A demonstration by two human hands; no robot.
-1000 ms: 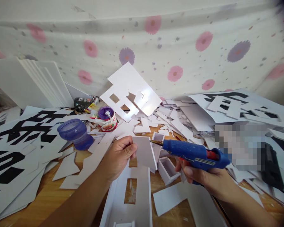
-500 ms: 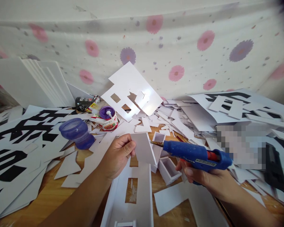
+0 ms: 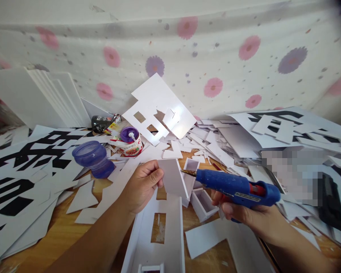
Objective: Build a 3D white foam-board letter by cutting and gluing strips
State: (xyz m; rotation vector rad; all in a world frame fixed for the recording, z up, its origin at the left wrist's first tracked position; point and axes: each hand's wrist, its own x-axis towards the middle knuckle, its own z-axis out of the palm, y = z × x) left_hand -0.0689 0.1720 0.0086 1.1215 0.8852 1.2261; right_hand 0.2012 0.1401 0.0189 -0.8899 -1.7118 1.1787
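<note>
My left hand pinches a small white foam board piece by its left edge, holding it tilted up. A blue hot glue gun is gripped in my right hand, its metal nozzle pointing left. The nozzle tip meets or nearly meets the right edge of the board piece. Under my left hand lies a long white foam board tray-like part with rectangular cut-outs and raised sides. Small open white boxes, one of them a foam board box, sit just right of the held piece.
A purple translucent jar stands at left, near a paper food tub and a dark can. Foam board scraps cover the back. White sheets with black lettering lie left; a cut-out panel leans on the patterned curtain.
The view has shifted very slightly. Both hands, the board piece and the glue gun stay in nearly the same place.
</note>
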